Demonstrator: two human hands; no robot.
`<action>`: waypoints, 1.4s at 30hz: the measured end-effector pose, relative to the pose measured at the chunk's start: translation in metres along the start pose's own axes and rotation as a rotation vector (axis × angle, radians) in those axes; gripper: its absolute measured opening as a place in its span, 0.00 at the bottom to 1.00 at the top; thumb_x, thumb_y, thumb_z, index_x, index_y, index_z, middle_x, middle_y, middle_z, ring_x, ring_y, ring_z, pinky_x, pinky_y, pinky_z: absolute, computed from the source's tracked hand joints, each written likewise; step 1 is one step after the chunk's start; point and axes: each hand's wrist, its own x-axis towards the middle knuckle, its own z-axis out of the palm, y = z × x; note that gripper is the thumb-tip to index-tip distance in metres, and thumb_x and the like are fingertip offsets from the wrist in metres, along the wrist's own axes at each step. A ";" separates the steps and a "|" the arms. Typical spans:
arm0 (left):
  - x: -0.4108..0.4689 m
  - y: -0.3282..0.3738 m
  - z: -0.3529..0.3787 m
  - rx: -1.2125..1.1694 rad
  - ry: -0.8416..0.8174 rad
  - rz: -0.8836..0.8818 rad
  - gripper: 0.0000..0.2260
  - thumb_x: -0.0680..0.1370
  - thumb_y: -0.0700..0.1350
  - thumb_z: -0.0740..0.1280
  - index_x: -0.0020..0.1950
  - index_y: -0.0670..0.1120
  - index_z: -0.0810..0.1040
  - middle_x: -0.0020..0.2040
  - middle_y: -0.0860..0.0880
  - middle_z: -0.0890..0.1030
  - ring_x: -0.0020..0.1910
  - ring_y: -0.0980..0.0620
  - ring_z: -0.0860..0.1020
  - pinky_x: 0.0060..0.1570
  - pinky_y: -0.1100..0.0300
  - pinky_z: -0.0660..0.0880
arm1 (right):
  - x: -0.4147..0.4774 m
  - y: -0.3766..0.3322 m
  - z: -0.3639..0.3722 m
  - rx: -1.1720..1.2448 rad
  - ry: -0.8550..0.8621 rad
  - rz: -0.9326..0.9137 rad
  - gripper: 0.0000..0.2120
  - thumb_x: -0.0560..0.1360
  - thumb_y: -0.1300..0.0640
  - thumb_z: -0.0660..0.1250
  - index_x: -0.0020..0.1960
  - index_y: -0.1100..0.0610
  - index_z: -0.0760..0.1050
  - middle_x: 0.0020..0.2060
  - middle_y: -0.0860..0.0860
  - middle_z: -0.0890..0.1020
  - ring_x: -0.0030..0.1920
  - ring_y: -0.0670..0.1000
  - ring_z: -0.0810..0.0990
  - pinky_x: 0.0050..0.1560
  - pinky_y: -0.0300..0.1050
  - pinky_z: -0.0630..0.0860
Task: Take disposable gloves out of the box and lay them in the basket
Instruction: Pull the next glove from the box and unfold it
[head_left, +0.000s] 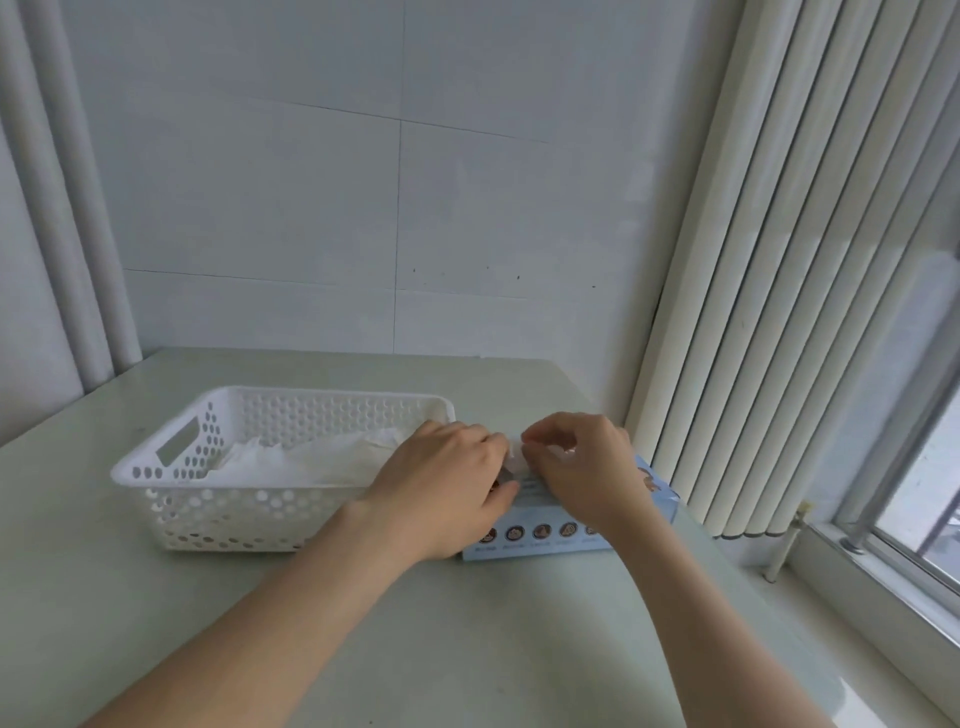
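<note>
Head view: light-blue glove box lies flat on the pale table, long axis left to right with the right end angled slightly away. Its front face shows a row of round pictograms; the captions beneath are too blurred to read. A tuft of translucent white glove stands up from the box top. Right hand: fingertips curled together, pinching the tuft. Left hand: fingers bent over the box's left end, tips at the tuft; cannot tell whether they pinch it. White perforated basket sits just left of the box, long axis left to right, with crumpled gloves inside. The contact between basket and box is hidden by the left hand. The box's right end is near the table's right edge, with vertical blinds beyond. Bare tabletop lies in front.
</note>
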 end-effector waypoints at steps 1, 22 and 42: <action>0.000 0.000 0.002 0.005 -0.005 0.001 0.17 0.84 0.61 0.57 0.59 0.50 0.76 0.52 0.52 0.80 0.54 0.49 0.78 0.61 0.51 0.72 | 0.001 0.002 0.002 0.000 0.016 -0.014 0.06 0.80 0.55 0.71 0.53 0.51 0.86 0.47 0.42 0.87 0.50 0.41 0.83 0.52 0.36 0.76; -0.004 0.002 0.003 0.008 -0.029 -0.013 0.22 0.83 0.65 0.56 0.70 0.53 0.64 0.57 0.53 0.79 0.58 0.50 0.76 0.48 0.51 0.77 | -0.001 -0.009 -0.005 0.477 0.489 0.013 0.06 0.87 0.55 0.61 0.53 0.53 0.75 0.38 0.48 0.79 0.32 0.46 0.72 0.33 0.38 0.71; 0.001 0.017 0.008 0.075 0.171 0.140 0.16 0.81 0.54 0.61 0.67 0.51 0.72 0.60 0.53 0.75 0.58 0.49 0.77 0.62 0.49 0.70 | 0.003 -0.005 -0.011 0.920 0.254 0.350 0.09 0.84 0.56 0.65 0.55 0.52 0.84 0.38 0.50 0.81 0.40 0.51 0.78 0.45 0.50 0.76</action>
